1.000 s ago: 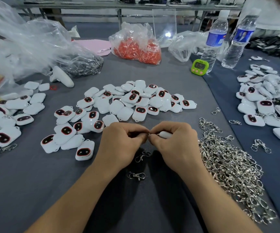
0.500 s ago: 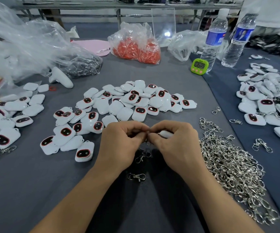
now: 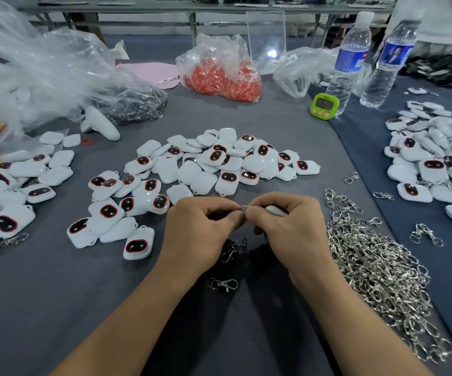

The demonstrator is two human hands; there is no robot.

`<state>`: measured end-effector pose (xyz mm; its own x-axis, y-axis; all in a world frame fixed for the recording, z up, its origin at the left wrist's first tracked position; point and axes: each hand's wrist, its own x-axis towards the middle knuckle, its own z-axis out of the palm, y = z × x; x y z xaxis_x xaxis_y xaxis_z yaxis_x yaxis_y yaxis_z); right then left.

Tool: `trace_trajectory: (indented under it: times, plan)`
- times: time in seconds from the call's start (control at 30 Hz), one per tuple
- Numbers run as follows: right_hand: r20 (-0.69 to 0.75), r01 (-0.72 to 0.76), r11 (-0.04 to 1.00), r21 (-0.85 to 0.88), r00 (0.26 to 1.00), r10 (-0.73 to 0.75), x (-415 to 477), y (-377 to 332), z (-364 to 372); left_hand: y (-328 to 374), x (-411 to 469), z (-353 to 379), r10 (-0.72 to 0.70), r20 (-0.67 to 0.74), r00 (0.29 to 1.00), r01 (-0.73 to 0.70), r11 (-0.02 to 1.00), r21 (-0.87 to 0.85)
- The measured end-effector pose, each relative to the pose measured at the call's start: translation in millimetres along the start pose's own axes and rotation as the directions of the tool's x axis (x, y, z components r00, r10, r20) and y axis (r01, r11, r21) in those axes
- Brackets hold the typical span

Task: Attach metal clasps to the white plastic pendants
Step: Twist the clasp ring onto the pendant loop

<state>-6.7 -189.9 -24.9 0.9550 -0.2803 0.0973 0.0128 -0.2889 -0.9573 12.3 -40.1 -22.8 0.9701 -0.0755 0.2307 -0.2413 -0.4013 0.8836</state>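
My left hand (image 3: pixel 200 229) and my right hand (image 3: pixel 290 226) meet fingertip to fingertip over the grey table. The left hand pinches a metal clasp (image 3: pixel 233 249) whose hook hangs below the fingers. The right hand holds a white plastic pendant (image 3: pixel 276 211), mostly hidden behind its fingers. A pile of white pendants (image 3: pixel 206 164) with dark red-rimmed faces lies just beyond my hands. A heap of loose metal clasps (image 3: pixel 376 270) spreads to the right. One single clasp (image 3: pixel 223 284) lies on the table between my wrists.
More pendants lie at far left (image 3: pixel 10 191) and on the blue cloth at right (image 3: pixel 431 156). Behind stand a bag of orange parts (image 3: pixel 225 77), a green timer (image 3: pixel 324 105), two water bottles (image 3: pixel 348 58), clear plastic bags (image 3: pixel 43 71) and a white controller (image 3: pixel 100 126).
Both hands stay together at the same spot with only slight finger movement. The clasp still dangles beneath them.
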Motion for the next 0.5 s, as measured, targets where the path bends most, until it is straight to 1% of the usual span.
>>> trace_trajectory:
  times: [0.07,0.17,0.2,0.27,0.33,0.37,0.43,0.5]
  plan:
    - [0.016,-0.021,1.0,0.001,1.0,0.021,0.6,-0.7,-1.3,0.7,1.0,-0.8,-0.036,0.003,0.999,0.036,0.999,-0.036]
    - [0.005,0.018,0.99,-0.142,1.0,-0.018,-1.2,-1.5,-1.1,0.7,2.4,0.0,-0.036,-0.038,0.999,0.035,0.999,-0.033]
    - [-0.011,0.036,0.983,-0.18,0.999,-0.039,-2.3,-1.8,-0.4,0.2,2.1,0.4,-0.002,-0.043,0.999,0.002,1.0,0.005]
    - [-0.057,0.068,0.973,-0.222,0.995,-0.082,-4.0,-1.7,0.6,-1.5,1.1,0.7,0.139,-0.011,0.99,-0.135,0.975,0.176]
    - [-0.069,0.093,0.964,-0.251,0.991,-0.113,-5.7,-1.9,1.7,-3.9,0.0,1.3,0.285,0.069,0.956,-0.291,0.891,0.349]
    - [-0.062,0.104,0.957,-0.269,0.99,-0.125,-6.3,-2.0,2.5,-5.3,0.0,1.5,0.333,0.102,0.937,-0.345,0.85,0.397]
    - [-0.063,0.123,0.945,-0.304,0.987,-0.149,-7.2,-1.6,2.9,-6.7,0.8,2.2,0.383,0.133,0.914,-0.4,0.802,0.444]
    - [-0.078,0.132,0.937,-0.322,0.983,-0.165,-7.1,-0.6,2.5,-6.5,0.5,2.7,0.396,0.117,0.911,-0.405,0.803,0.438]
